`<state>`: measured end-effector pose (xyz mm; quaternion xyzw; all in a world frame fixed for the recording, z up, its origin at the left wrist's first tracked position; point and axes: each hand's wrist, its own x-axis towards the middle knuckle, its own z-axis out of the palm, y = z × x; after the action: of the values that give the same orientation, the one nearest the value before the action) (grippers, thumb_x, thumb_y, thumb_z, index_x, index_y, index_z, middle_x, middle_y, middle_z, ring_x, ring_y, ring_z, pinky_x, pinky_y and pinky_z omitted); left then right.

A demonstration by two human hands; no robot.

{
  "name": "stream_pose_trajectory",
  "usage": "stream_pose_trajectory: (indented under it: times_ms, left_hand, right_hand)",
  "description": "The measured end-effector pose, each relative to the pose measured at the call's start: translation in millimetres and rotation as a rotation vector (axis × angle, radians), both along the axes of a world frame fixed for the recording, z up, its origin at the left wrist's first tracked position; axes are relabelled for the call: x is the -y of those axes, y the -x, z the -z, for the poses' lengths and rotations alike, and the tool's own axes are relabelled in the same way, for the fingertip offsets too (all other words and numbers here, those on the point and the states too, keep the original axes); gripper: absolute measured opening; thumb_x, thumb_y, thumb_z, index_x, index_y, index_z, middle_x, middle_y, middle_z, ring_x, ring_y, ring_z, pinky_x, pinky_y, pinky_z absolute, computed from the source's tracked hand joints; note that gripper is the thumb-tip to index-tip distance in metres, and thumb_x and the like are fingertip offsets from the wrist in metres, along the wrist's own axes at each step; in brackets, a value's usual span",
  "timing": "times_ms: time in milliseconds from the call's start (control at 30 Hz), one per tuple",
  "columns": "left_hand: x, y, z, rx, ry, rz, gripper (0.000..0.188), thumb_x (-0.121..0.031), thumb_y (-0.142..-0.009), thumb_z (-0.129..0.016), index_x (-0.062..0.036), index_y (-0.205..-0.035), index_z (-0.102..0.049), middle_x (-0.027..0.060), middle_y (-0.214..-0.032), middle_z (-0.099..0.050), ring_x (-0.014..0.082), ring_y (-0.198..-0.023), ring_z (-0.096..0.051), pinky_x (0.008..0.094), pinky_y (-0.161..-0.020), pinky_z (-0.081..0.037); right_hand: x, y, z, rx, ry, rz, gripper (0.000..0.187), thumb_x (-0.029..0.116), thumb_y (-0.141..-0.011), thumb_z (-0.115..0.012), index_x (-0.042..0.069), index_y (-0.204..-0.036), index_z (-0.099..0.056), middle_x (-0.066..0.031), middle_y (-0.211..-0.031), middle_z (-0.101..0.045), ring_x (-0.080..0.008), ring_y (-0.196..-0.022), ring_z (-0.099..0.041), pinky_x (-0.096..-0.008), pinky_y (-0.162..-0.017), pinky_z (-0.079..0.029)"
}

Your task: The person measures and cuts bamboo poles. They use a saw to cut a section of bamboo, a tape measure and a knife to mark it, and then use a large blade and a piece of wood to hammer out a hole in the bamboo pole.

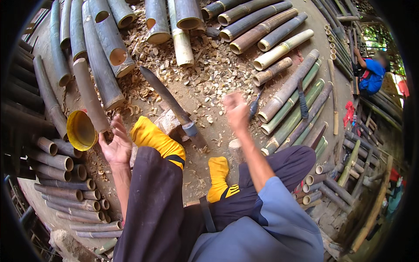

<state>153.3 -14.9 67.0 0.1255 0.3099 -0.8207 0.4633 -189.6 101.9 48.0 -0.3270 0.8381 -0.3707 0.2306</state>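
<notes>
My left hand is open, with its palm up and fingers apart. It lies just below the lower end of a smooth grey-brown bamboo piece; whether they touch I cannot tell. Next to that piece is a yellow-rimmed round container. My right hand is raised over the chip-strewn ground and smeared by motion, so its fingers are unclear. Close to its right is a slim tool with a dark handle. Between my hands a large machete-like blade slants across a wood block.
Bamboo tubes lie at the far left, with more tubes at the far right. Cut sections are stacked at my left. A black-handled tool rests on green poles. Another person sits at the far right.
</notes>
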Motion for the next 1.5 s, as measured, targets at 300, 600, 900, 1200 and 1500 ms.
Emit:
stream_pose_trajectory:
  times_ms: [300,600,900,1200,1500]
  left_hand:
    - [-3.6,23.0,-26.0,0.734,0.226,0.143,0.025,-0.019,-0.088,-0.055,-0.0011,-0.105,-0.059,0.0049,-0.087,-0.062,0.0166,-0.079,-0.058,0.0278,-0.071,-0.051]
    - [-4.8,25.5,-62.0,1.033,0.623,0.271,0.029,-0.015,-0.087,-0.052,0.0009,-0.111,-0.054,0.0091,-0.095,-0.062,0.0171,-0.088,-0.060,0.0305,-0.080,-0.050]
    - [7.9,111.5,-63.5,0.953,0.679,0.442,0.053,-0.015,-0.077,-0.064,-0.0012,-0.123,-0.040,0.0144,-0.101,-0.058,0.0228,-0.085,-0.062,0.0389,-0.081,-0.051]
    - [-12.7,79.3,-46.8,1.091,0.612,-0.033,0.064,-0.016,-0.066,-0.062,-0.0005,-0.125,-0.040,0.0123,-0.109,-0.051,0.0206,-0.096,-0.052,0.0378,-0.093,-0.043]
    - [27.2,77.3,-32.4,1.394,0.615,-0.278,0.056,-0.009,-0.072,-0.068,0.0034,-0.117,-0.038,0.0136,-0.091,-0.057,0.0232,-0.076,-0.061,0.0368,-0.071,-0.053]
  right_hand:
    - [9.4,224.3,66.2,-0.505,-0.435,0.116,0.054,0.039,-0.078,-0.066,0.014,-0.121,-0.044,-0.0249,-0.101,-0.060,-0.0389,-0.081,-0.061,-0.0464,-0.072,-0.049]
    - [-6.9,48.5,-49.8,0.744,0.639,0.445,0.046,0.014,-0.074,-0.063,0.005,-0.115,-0.043,-0.0061,-0.091,-0.055,-0.0174,-0.080,-0.058,-0.0281,-0.067,-0.047]
    - [-54.3,-71.2,-15.5,-0.167,-0.061,-0.426,0.052,0.031,-0.079,-0.069,0.000,-0.116,-0.051,-0.0135,-0.097,-0.062,-0.0224,-0.084,-0.059,-0.0325,-0.075,-0.048]
    - [-39.9,-103.4,8.0,0.269,-0.170,-0.300,0.040,0.022,-0.071,-0.072,0.002,-0.098,-0.049,-0.0163,-0.078,-0.063,-0.0282,-0.071,-0.064,-0.0404,-0.065,-0.049]
    - [-46.2,-99.0,-32.2,0.229,-0.035,-0.329,0.040,0.021,-0.079,-0.068,0.003,-0.106,-0.044,-0.0172,-0.078,-0.063,-0.0314,-0.070,-0.066,-0.0390,-0.060,-0.051]
